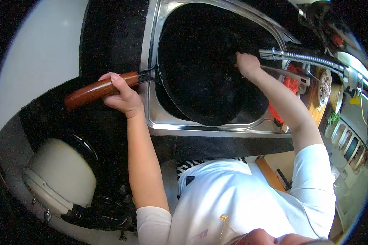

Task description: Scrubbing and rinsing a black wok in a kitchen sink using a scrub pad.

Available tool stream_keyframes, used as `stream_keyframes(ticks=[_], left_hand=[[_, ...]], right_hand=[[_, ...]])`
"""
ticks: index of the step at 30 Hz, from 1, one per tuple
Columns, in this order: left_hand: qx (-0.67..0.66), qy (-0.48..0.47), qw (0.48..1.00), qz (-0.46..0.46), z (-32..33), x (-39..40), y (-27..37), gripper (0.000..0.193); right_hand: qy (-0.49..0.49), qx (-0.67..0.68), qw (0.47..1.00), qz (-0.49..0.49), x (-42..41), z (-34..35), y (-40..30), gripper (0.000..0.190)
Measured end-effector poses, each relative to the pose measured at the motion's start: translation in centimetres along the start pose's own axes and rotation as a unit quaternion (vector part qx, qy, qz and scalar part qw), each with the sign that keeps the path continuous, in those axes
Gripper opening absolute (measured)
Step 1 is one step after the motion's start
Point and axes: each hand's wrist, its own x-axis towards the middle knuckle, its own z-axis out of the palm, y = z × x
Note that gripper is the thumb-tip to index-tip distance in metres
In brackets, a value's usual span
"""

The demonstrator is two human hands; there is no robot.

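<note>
A large black wok (202, 76) rests in the stainless steel sink (150, 101), and its dark interior hides detail. My left hand (122, 95) grips the wok's reddish-brown wooden handle (89, 93), which reaches out over the left rim of the sink. Over the right part of the wok, my right hand (248, 63) has its fingers curled downward. Something small and dark may be under those fingers, but it is too dim to make out. Just right of that hand is the metal spout of a spring-neck faucet (266, 53).
A red plastic bag (289, 82) lies right of the sink, near a wooden board (314, 98) bearing a plate of food (325, 87). Green herbs (333, 118) lie beyond. At lower left, a pale rice-cooker-like appliance (64, 171) stands near the dark stove (110, 211).
</note>
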Motion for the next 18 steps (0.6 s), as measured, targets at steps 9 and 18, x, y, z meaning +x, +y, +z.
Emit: stream_keyframes(ticks=[9, 18], left_hand=[[-0.004, 0.003, 1.0, -0.006, -0.2, 0.1, -0.6, 0.029], [0.0, 0.007, 1.0, 0.003, 0.1, 0.0, -0.1, 0.029]], right_hand=[[0.048, -0.013, 0.998, -0.046, -2.0, 0.6, -1.9, 0.022], [0.088, -0.066, 0.986, -0.128, -5.3, 1.9, -2.6, 0.019]])
